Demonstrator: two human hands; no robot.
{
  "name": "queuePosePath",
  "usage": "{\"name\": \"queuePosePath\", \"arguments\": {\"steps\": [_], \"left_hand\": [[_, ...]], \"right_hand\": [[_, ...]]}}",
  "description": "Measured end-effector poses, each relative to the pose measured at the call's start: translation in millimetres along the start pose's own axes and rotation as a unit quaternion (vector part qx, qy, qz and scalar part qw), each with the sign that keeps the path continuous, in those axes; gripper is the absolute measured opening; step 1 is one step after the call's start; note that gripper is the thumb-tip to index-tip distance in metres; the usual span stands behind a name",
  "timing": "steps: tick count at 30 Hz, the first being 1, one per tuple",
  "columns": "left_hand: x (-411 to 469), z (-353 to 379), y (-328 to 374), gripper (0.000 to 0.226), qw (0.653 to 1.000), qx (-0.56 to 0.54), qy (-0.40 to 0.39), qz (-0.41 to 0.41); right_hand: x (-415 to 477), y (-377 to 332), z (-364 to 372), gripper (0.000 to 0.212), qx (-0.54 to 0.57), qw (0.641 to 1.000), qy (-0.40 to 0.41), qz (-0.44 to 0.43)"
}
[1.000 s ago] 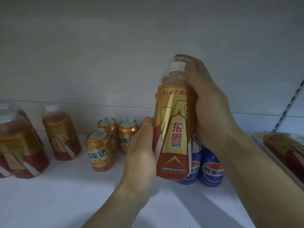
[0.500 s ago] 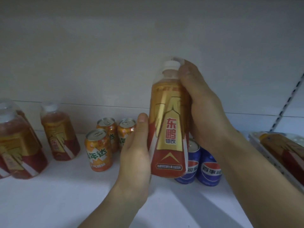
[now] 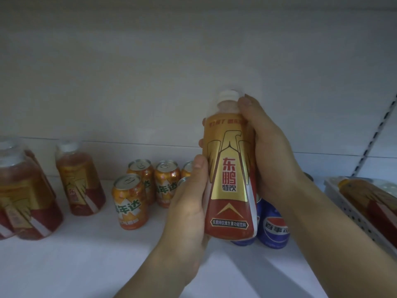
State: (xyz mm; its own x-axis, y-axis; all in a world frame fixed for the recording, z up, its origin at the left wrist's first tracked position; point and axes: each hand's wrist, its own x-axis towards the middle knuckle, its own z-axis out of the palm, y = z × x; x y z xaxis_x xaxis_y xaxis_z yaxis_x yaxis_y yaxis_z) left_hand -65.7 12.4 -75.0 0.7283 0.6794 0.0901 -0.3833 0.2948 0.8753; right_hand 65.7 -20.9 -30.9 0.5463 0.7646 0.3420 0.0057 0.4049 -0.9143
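Head view: bottle [image 3: 229, 179] held upright, axis twelve-to-six; left hand [image 3: 189, 207] grasps its lower side from eight o'clock, right hand [image 3: 270, 151] clasps its shoulder from three.

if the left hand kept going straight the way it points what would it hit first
The left hand, gripping the bottle, would probably meet the orange cans just behind it first, then the shelf's back wall; depth is unclear.

The bottle [image 3: 229, 168] is before the cola cans [image 3: 274, 229], right of the soda cans [image 3: 131, 203].
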Motion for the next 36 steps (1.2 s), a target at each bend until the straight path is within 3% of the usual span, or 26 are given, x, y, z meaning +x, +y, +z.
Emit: {"name": "queuePosePath", "arguments": {"steps": [8, 13, 16, 21, 25, 28, 30, 33, 34, 36], "left_hand": [[-10.8, -0.2, -8.6, 0.038, 0.998, 0.051, 0.013, 0.043], [-13.1, -4.1, -8.9, 0.053, 0.995, -0.067, -0.026, -0.066], [-14.1, -6.5, -6.8, 0.057, 0.990, -0.074, -0.050, -0.106], [-8.2, -0.2, -10.7, 0.040, 0.999, 0.029, -0.005, 0.018], [-13.1, -2.7, -7.6, 0.059, 0.991, -0.062, -0.069, -0.093], [-15.5, 0.2, -4.0, 0.063, 0.984, -0.087, -0.109, -0.108], [-3.4, 3.6, -4.4, 0.060, 0.994, -0.059, -0.029, -0.091], [2.0, 4.8, -4.9, 0.042, 0.994, 0.075, 0.079, -0.032], [1.7, 6.2, -5.2, 0.033, 0.993, 0.098, 0.072, -0.012], [4.1, 5.6, -1.1, 0.041, 0.996, 0.067, 0.040, -0.030]], "right_hand": [[-12.9, 1.1, -3.2, 0.060, 0.026, 0.997, -0.023, 0.068], [-15.1, -3.1, -2.3, 0.065, 0.014, 0.997, -0.038, 0.066], [-15.5, -3.3, -3.5, 0.048, -0.004, 0.999, 0.006, 0.043], [-17.0, -7.1, -2.8, 0.041, -0.022, 0.999, 0.044, -0.017], [-15.3, -6.8, -5.6, 0.050, -0.012, 1.000, 0.005, 0.016], [-14.8, -5.7, -6.7, 0.044, -0.005, 1.000, 0.009, 0.025], [-16.7, -5.0, -5.3, 0.038, -0.011, 0.999, 0.025, 0.016], [-18.3, -5.0, -1.6, 0.030, -0.032, 0.999, 0.038, -0.015], [-18.1, -5.3, -0.6, 0.029, -0.044, 0.998, 0.042, -0.025], [-17.7, -5.6, 0.3, 0.031, -0.061, 0.997, 0.044, -0.033]]}}
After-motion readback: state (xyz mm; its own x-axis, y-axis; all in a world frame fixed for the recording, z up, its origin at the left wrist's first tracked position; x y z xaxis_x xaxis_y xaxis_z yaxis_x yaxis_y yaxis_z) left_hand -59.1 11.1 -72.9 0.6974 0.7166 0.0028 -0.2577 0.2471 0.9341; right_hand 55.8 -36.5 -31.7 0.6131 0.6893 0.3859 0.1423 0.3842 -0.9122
